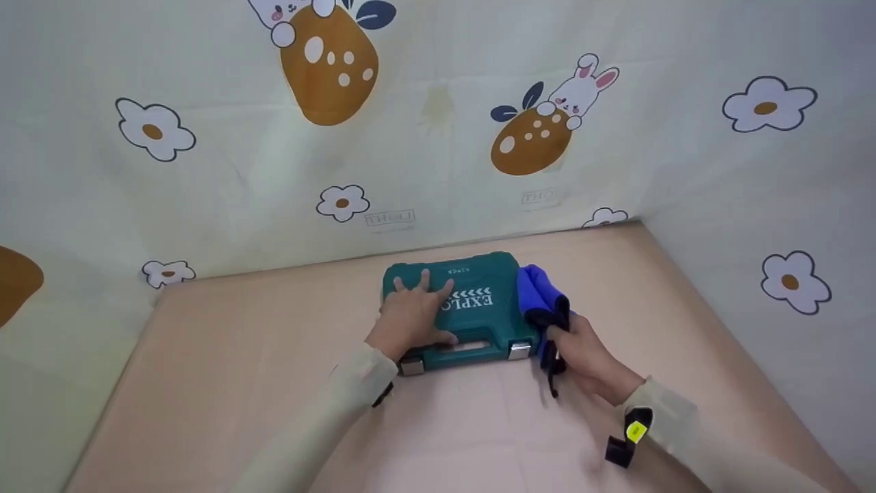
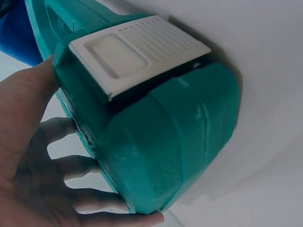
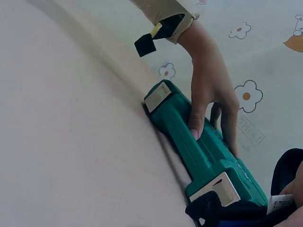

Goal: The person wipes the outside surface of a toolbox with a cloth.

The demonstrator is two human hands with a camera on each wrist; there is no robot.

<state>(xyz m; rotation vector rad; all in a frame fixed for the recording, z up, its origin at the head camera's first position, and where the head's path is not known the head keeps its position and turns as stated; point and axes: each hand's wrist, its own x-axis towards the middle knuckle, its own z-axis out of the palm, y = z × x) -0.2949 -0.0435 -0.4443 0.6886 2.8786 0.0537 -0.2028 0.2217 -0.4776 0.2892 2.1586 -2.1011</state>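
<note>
green case, lettering readable in head view only

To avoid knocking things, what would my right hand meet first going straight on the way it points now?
Likely the green case, just past the bunched blue cloth your right hand holds; whether they touch is hard to tell.

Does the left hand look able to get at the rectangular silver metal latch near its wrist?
Likely yes: nothing covers that silver metal latch, and the left hand rests spread on the green plastic case nearby.
</note>
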